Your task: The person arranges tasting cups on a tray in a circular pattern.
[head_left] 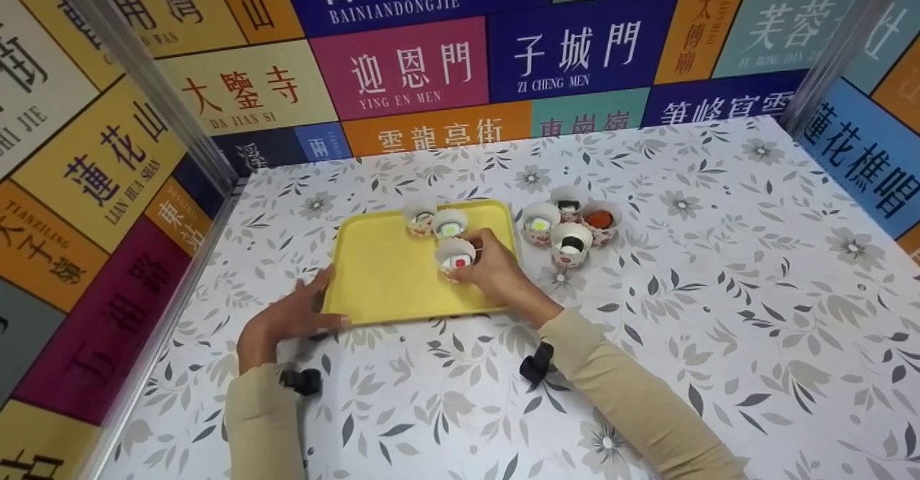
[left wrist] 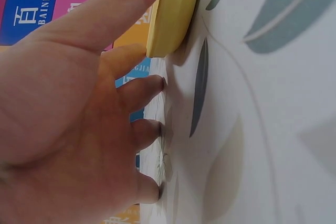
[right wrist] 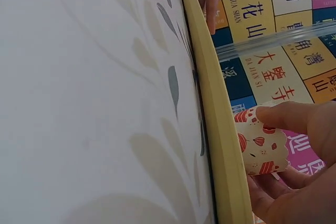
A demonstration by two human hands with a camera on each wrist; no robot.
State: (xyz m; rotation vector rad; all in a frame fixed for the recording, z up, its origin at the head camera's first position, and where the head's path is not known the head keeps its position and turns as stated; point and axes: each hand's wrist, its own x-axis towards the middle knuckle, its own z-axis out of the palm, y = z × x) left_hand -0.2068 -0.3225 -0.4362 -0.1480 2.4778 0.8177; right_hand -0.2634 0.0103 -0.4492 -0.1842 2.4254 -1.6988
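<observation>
My right hand [head_left: 496,268] pinches a small paper cup [right wrist: 262,142] between thumb and fingers, over the right part of a yellow tray [head_left: 381,271]. The cup is pale with red prints and a scalloped rim, and holds a white piece with a red centre [head_left: 460,261]. Just behind it on the tray stand a paper cup with a white and yellow-green piece [head_left: 451,227] and another cup [head_left: 420,221]. At the tray's near left corner, my left hand [head_left: 291,315] spreads its fingers along the side, its thumb [left wrist: 115,9] extended at the front edge.
Right of the tray, several more paper cups stand grouped: one with a dark-topped piece [head_left: 572,246], one with an orange-red piece [head_left: 600,221], one with a yellow-green centre [head_left: 540,225]. A leaf-patterned cloth [head_left: 431,394] covers the table. Sign-printed panels [head_left: 402,70] rise behind and beside it.
</observation>
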